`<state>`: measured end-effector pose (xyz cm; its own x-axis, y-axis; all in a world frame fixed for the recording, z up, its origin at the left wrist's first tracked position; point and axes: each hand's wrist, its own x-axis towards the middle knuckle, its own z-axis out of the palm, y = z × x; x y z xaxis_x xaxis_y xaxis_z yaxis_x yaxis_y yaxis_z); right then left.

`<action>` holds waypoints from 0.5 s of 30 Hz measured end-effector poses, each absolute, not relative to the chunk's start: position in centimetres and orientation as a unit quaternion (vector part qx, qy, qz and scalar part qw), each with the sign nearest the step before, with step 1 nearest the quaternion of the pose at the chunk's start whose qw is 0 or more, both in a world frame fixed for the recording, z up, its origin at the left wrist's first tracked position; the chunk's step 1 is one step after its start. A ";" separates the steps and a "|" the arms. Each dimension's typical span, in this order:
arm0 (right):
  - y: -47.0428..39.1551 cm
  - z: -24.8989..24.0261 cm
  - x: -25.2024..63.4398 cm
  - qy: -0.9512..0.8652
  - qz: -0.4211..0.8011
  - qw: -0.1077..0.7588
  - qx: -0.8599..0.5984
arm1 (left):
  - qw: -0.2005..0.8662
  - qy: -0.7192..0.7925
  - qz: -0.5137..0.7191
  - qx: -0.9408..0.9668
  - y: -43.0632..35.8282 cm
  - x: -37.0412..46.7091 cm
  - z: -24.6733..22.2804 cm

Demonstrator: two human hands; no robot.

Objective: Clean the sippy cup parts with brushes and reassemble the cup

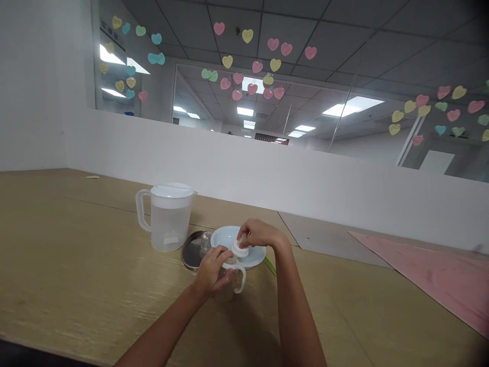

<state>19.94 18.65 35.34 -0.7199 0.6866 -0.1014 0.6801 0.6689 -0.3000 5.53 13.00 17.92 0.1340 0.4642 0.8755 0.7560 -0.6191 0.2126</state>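
Nearest, on the wooden tabletop, the left hand wraps its fingers around a clear baby bottle, whose curved white handle points to the right. Just above the bottle's top, the right hand pinches a white bottle collar with a clear top, its fingers narrow around it. Whether the collar touches the bottle, I cannot tell.

Beyond the bottle lies a pale blue plate, partly hidden by the right hand, with a slim green item beside its right edge. Just left of the plate, a round metal tray bears a small clear cup-shaped piece. Left of the tray stands a lidded, translucent pitcher, upright, its handle to the left. Well apart on the right lies a pink sheet. Farther back, a white wall rises below glass dotted with heart-shaped notes.
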 end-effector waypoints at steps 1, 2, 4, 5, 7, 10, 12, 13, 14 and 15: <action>18.7 35.3 19.9 -0.912 0.165 0.009 -0.375 | 0.143 -0.411 -0.515 -0.738 13.0 5.5 17.9; 18.7 35.3 20.0 -0.911 0.171 0.007 -0.375 | 0.142 -0.409 -0.519 -0.737 13.1 5.6 17.9; 18.8 35.2 19.9 -0.911 0.185 0.007 -0.368 | 0.137 -0.404 -0.526 -0.736 13.0 5.6 17.9; 18.8 35.1 19.9 -0.912 0.194 0.007 -0.361 | 0.135 -0.403 -0.527 -0.736 13.0 5.6 17.9; 18.8 35.0 19.8 -0.912 0.213 0.005 -0.350 | 0.135 -0.402 -0.528 -0.736 12.9 5.6 17.8; 18.8 34.9 19.6 -0.908 0.243 -0.003 -0.341 | 0.134 -0.407 -0.539 -0.725 12.8 5.6 17.5; 18.7 34.9 19.6 -0.906 0.258 -0.010 -0.334 | 0.124 -0.418 -0.543 -0.718 12.9 5.5 17.3; 18.6 35.0 19.5 -0.905 0.268 -0.016 -0.330 | 0.121 -0.422 -0.542 -0.717 12.9 5.5 17.1; 18.5 35.0 19.5 -0.903 0.278 -0.020 -0.328 | 0.118 -0.423 -0.538 -0.719 13.0 5.5 17.0; 18.4 35.0 19.5 -0.900 0.290 -0.023 -0.326 | 0.116 -0.423 -0.534 -0.723 13.1 5.4 16.9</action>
